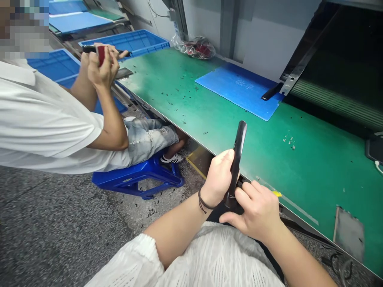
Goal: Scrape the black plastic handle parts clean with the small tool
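Observation:
My left hand [220, 175] is wrapped round a long, glossy black plastic piece [240, 137] with a rounded upper end, held tilted near the table's front edge. My right hand [259, 207] is closed at the lower end of this piece, its thumb stretched out below. From behind the right fist pokes the yellow end [277, 194] of a slim tool; the rest is hidden in the fingers, so its kind cannot be made out. Both hands are over my lap, close to the green table top [191, 99].
To the left a co-worker on a blue stool [134, 175] holds a black piece and a dark red pad [101, 54]. A blue sheet [239, 87] bears another black piece [271, 91] beside a dark machine opening [338, 59]. Black scraps dot the table; a grey plate [349, 233] lies right.

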Tool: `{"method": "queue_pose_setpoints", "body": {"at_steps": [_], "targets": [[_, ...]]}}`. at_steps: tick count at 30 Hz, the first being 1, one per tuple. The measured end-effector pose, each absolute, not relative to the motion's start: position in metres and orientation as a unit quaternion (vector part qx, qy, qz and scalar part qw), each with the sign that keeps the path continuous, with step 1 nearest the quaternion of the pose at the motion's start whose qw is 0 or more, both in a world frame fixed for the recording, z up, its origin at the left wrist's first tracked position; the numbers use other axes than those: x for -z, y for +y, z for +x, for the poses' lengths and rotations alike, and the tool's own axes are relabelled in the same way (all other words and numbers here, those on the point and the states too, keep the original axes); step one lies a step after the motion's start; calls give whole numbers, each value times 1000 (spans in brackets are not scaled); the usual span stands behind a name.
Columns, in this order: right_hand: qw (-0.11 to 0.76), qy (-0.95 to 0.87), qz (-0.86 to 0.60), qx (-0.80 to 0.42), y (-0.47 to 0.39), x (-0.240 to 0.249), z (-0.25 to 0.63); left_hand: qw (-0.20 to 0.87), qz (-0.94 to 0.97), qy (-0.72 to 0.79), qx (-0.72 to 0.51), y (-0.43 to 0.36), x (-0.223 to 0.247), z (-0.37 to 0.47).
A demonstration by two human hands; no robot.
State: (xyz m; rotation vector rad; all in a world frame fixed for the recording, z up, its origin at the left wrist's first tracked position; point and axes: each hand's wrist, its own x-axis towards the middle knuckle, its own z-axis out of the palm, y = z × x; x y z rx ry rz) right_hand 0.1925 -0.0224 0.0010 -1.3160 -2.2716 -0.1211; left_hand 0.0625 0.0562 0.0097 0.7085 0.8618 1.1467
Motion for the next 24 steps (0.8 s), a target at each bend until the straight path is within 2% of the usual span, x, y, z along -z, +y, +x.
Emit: {"method": "queue_pose_setpoints", "body": {"at_steps": [8,12,18,24], "targets": [[244,-844,-460,127,-18,1,185,708,203,405,-542,62,-12,59],[274,-838,-444,161,-16,12,175,685,145,438,-564,72,-7,48],[351,-815,-460,8,-6,29,165,650,76,440,-614,91,-7,7],[395,-778,-455,-179,11,29,155,762,44,278,-582,90,-11,-16]]}}
